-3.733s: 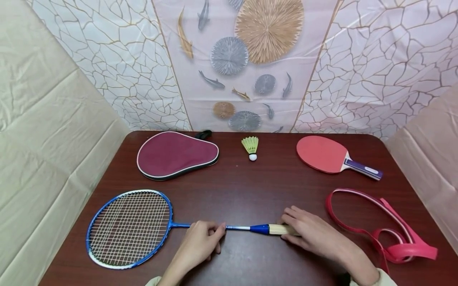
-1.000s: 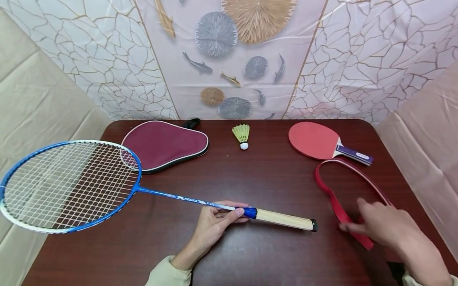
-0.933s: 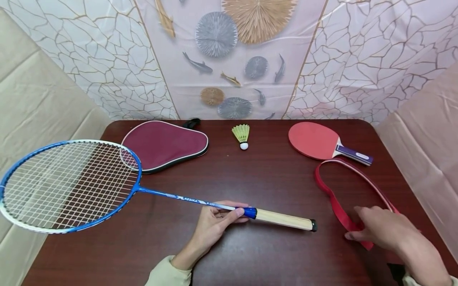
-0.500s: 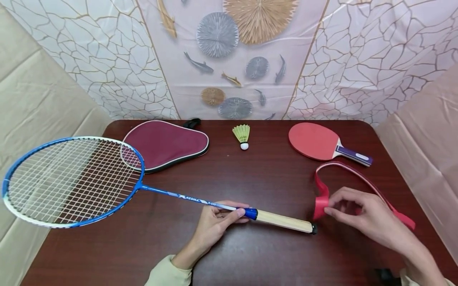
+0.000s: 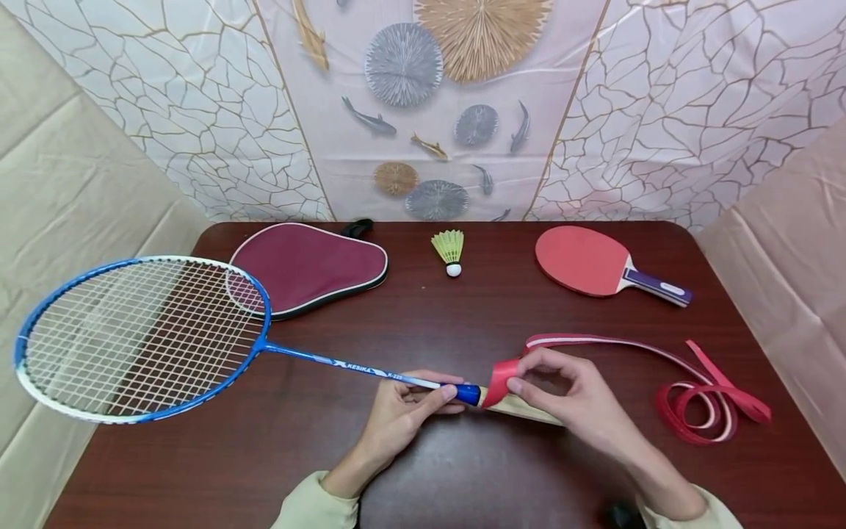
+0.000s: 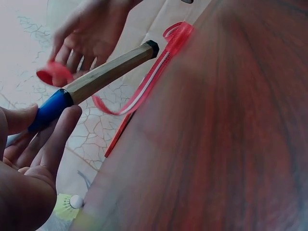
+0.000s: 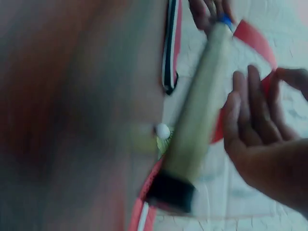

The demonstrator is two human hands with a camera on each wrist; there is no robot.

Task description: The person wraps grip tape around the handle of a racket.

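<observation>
My left hand (image 5: 396, 415) pinches the blue collar of a badminton racket (image 5: 304, 355) between thumb and fingers, holding it above the table. The racket's strung head points left, and its bare wooden handle (image 6: 110, 72) with a black end cap points right. Between thumb and forefinger my right hand (image 5: 581, 397) pinches one end of a red grip tape (image 5: 504, 376). That end lies at the handle just beside the blue collar; whether it touches the wood I cannot tell. From there the tape trails right to a loose coil on the table.
A maroon paddle case (image 5: 311, 268) lies at the back left. A yellow shuttlecock (image 5: 449, 252) sits at the back middle. The red table tennis bat (image 5: 584, 261) with a purple handle is at the back right. Fabric walls stand behind and beside the table (image 5: 423, 316).
My left hand has lifted the racket off the table. My right hand has left the handle, picked up the tape's end from the right and carried it left to the blue collar.
</observation>
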